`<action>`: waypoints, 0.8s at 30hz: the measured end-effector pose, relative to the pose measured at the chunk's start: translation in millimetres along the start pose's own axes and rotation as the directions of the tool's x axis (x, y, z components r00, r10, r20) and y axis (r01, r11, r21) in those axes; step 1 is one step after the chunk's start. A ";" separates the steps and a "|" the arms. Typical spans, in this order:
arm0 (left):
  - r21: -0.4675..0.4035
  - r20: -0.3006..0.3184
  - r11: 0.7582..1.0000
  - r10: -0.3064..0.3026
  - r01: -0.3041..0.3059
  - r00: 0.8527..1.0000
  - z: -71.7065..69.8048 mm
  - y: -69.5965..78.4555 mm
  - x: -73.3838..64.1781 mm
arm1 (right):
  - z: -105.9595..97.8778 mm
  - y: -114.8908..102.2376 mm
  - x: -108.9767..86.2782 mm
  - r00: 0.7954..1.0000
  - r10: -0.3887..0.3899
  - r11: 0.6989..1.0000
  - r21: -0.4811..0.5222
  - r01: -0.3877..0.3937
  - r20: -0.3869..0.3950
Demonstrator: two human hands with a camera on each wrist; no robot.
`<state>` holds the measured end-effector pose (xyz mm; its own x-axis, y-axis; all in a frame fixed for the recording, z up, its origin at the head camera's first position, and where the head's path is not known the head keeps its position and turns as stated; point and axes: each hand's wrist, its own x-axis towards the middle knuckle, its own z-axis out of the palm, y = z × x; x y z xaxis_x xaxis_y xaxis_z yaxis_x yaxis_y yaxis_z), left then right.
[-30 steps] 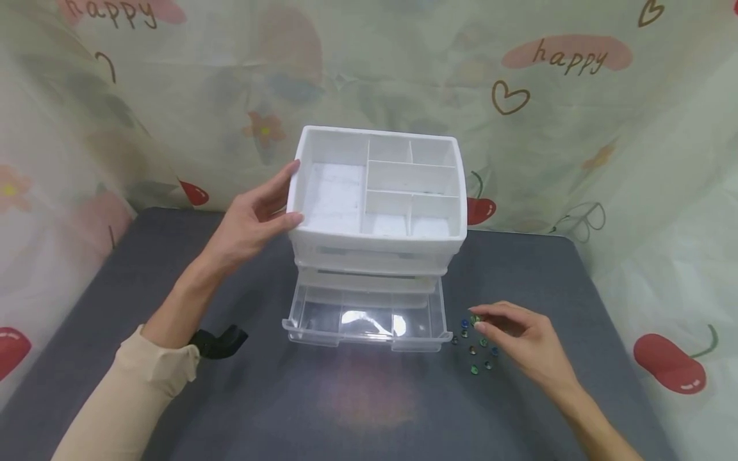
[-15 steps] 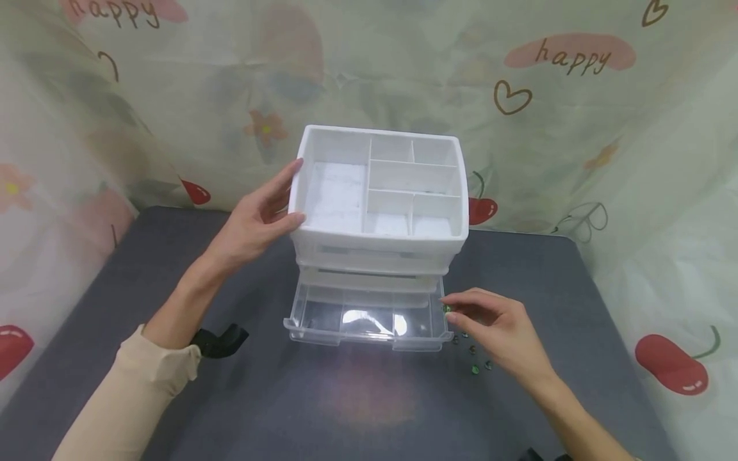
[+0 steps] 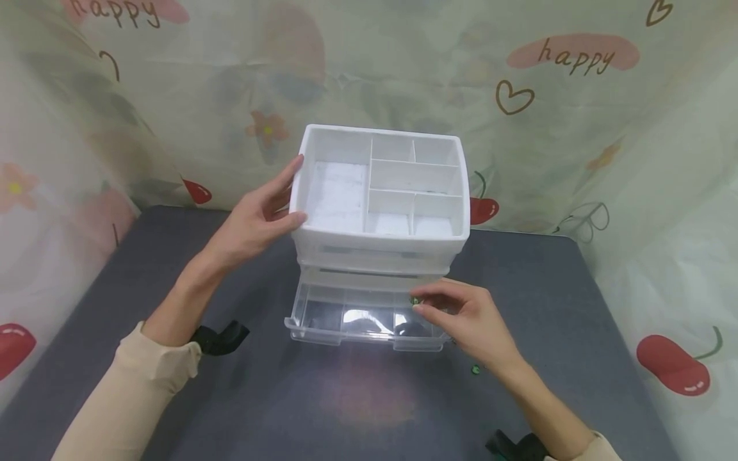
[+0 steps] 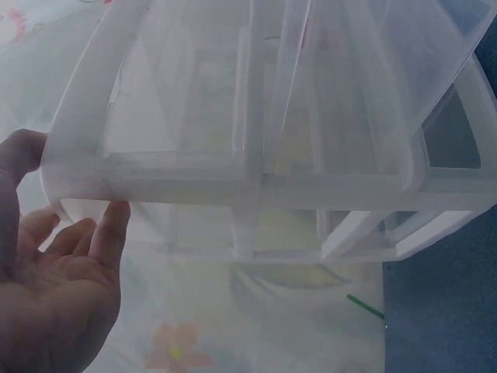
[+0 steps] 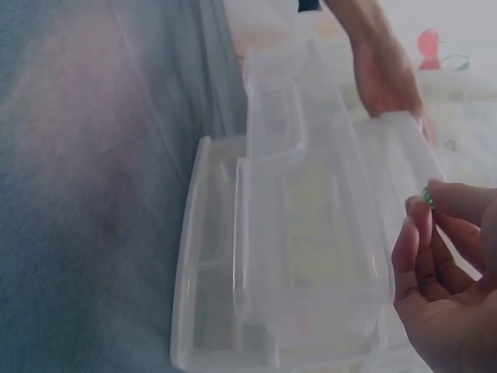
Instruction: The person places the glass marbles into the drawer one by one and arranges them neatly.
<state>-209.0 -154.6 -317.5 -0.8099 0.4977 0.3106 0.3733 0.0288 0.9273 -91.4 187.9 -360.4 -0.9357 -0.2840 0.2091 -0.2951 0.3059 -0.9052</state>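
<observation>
A white desktop drawer organizer stands on the table, its top split into several compartments. Its lower clear drawer is pulled out towards me. My left hand grips the organizer's left upper edge, thumb towards the front and fingers further back; the left wrist view shows the fingertips at its frame. Between thumb and fingertips of my right hand is a small green gem, held over the right part of the drawer. The right wrist view also shows the gem pinched there.
One more green gem lies on the dark grey table, right of the drawer; the right hand and forearm hide the spot where others lay. A printed curtain hangs close behind and along both sides. Black straps hang at the wrists.
My right hand has carried the green gem from the loose gems on the right, leftwards over the open drawer. My left hand keeps its grip on the organizer.
</observation>
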 end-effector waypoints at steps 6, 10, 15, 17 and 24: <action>-0.003 0.003 1.000 -0.002 0.002 1.000 -1.0 -0.9 0.2 | 9.9 1.0 10.8 1.000 -0.014 1.000 0.000 0.014 0.010; 0.006 0.004 1.000 -0.002 0.002 1.000 -1.6 -1.3 -0.4 | 18.3 1.7 17.3 1.000 -0.015 1.000 0.005 0.015 0.017; 0.001 0.005 1.000 -0.003 0.003 1.000 -1.8 -1.5 -1.0 | 30.5 2.1 25.0 1.000 0.006 1.000 -0.015 -0.005 0.027; 0.001 0.003 1.000 -0.005 0.005 1.000 -1.8 -1.4 -1.3 | 35.0 2.6 28.1 1.000 0.016 0.999 -0.032 -0.015 0.024; 0.022 -0.008 1.000 -0.008 0.008 1.000 -2.2 -2.0 -0.8 | 48.6 4.8 37.9 0.998 0.053 0.998 -0.033 -0.052 0.024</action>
<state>-210.0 -157.0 -319.1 -0.8162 0.4907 0.3050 0.3767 0.0519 0.9249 -119.0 134.4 -374.8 -0.9451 -0.2892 0.1523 -0.2525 0.3497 -0.9022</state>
